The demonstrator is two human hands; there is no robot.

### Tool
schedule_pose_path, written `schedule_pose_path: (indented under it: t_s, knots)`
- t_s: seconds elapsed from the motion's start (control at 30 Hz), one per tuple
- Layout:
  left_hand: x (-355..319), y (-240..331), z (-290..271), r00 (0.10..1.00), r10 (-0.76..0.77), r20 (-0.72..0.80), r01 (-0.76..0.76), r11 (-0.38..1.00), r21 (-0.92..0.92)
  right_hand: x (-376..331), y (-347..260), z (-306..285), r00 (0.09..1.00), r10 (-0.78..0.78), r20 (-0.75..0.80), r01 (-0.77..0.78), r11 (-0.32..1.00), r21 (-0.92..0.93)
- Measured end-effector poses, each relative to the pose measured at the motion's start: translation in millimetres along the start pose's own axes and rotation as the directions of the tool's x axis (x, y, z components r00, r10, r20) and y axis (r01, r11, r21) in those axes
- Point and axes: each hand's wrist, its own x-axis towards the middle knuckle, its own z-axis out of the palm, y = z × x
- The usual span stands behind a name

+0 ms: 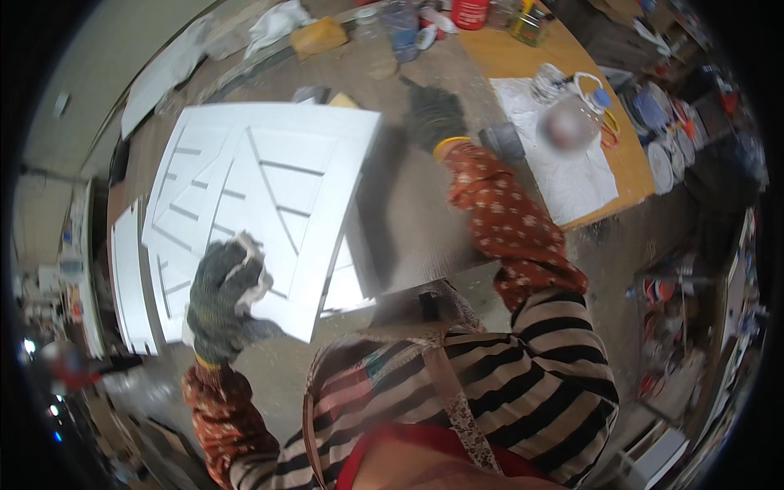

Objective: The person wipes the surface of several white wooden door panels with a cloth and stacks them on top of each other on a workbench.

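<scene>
My left hand (224,302), in a dark grey knitted glove, is closed around a crumpled white rag (251,282) at the near edge of a white panel (327,196). Its thumb lies along that edge. Slanted slots and lines mark the panel's face. The panel is tilted, its right side raised above another white sheet (347,282). My right hand (437,114), gloved alike, reaches over the table to the right of the panel. One finger points away from me, and nothing shows in that hand; motion blurs it slightly.
The brown worktable (425,220) carries bottles (400,28), a yellow sponge-like block (318,37) and a red container (469,12) at the back. At right, a white cloth (584,188) lies under a clear jug (572,122), beside a dark grey cup (502,141). Cluttered shelves (661,327) stand further right.
</scene>
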Motion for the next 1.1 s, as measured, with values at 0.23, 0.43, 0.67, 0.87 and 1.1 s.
schedule_pose_path:
  t_s: [0.23, 0.43, 0.67, 0.87, 1.1]
  knots:
    - [-9.8, 13.1, 3.6, 0.994, -0.107, -0.004, 0.107, 0.994, 0.018, -7.1, -33.4, -41.1, 0.958, 0.023, 0.287, -0.068, 0.986, 0.15]
    - [-8.1, 4.3, 5.9, 0.998, -0.067, 0.017, 0.066, 0.998, 0.021, 9.6, -22.0, -40.7, 0.942, 0.194, 0.272, -0.192, 0.981, -0.035]
    - [-14.0, 9.5, 5.9, 0.997, -0.075, -0.02, 0.075, 0.996, 0.043, -79.9, -2.0, -81.1, 0.954, 0.204, 0.22, -0.171, 0.972, -0.16]
    - [-13.2, 1.9, 8.8, 0.998, -0.046, -0.031, 0.046, 0.999, 0.02, -97.3, 24.1, -89.4, 0.967, 0.255, 0.01, -0.254, 0.966, -0.046]
    - [-9.8, 5.1, 3.0, 0.999, 0.02, -0.039, -0.017, 0.997, 0.071, -180.7, -19.6, -125.3, 0.982, -0.183, 0.05, 0.158, 0.935, 0.318]
